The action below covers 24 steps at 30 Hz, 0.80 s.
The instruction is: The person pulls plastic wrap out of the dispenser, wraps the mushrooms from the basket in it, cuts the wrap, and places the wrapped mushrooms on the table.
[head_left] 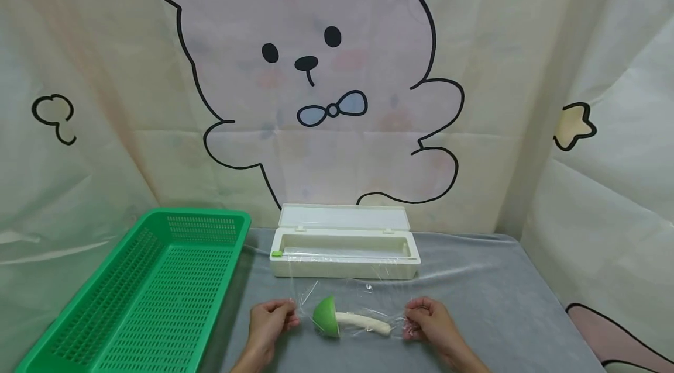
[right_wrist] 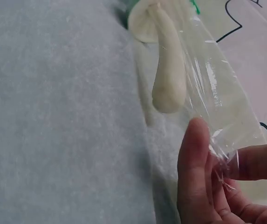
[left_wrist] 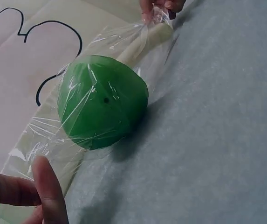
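Both hands pinch the clear plastic wrap (head_left: 363,294): the left hand (head_left: 268,320) holds its left edge and the right hand (head_left: 429,321) holds its right edge, fingers closed on the film. Between them, the green-capped toy mushroom (head_left: 342,319) lies on the grey table (head_left: 500,303) under the film. Behind stands the open white wrap dispenser (head_left: 344,247), and at far left the green basket (head_left: 152,285).

Makeshift home recording corner, cartoon bunny curtain (head_left: 316,69) as backdrop, table (head_left: 500,303) under grey cloth

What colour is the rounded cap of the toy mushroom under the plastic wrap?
Green rounded mushroom cap, clearest in the left wrist view.
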Each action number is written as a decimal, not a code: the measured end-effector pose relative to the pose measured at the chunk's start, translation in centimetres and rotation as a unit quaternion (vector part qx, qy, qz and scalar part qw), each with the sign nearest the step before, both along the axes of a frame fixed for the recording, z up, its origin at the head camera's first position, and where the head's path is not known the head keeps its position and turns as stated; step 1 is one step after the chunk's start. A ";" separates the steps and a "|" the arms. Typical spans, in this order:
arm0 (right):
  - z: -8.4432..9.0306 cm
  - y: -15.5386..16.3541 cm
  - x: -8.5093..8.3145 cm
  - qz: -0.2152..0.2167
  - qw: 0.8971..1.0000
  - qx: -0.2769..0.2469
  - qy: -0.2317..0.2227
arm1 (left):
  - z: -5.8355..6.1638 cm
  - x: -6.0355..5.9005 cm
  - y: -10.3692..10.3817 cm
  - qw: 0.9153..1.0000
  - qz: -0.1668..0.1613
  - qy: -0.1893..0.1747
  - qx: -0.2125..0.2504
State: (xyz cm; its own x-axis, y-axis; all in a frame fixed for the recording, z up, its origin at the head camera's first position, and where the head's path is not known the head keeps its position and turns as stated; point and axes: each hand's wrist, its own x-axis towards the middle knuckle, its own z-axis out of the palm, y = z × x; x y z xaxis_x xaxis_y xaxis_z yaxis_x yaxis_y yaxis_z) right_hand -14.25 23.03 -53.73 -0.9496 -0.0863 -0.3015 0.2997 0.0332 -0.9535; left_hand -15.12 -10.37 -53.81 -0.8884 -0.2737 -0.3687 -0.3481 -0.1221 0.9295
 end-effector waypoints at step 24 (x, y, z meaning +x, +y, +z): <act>-0.2 -2.6 0.1 -0.096 0.976 0.127 0.147 | 0.4 1.0 0.5 0.970 -0.121 0.176 -0.118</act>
State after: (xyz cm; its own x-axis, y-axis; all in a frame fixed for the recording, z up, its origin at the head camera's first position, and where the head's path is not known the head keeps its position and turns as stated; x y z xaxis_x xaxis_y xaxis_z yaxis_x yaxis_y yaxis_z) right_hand -14.13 20.44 -53.90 -0.9896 0.1439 -0.0013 0.0374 0.2490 -0.9678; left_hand -14.08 -9.87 -53.39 -0.9966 -0.0810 0.0173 0.0046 0.1546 0.9880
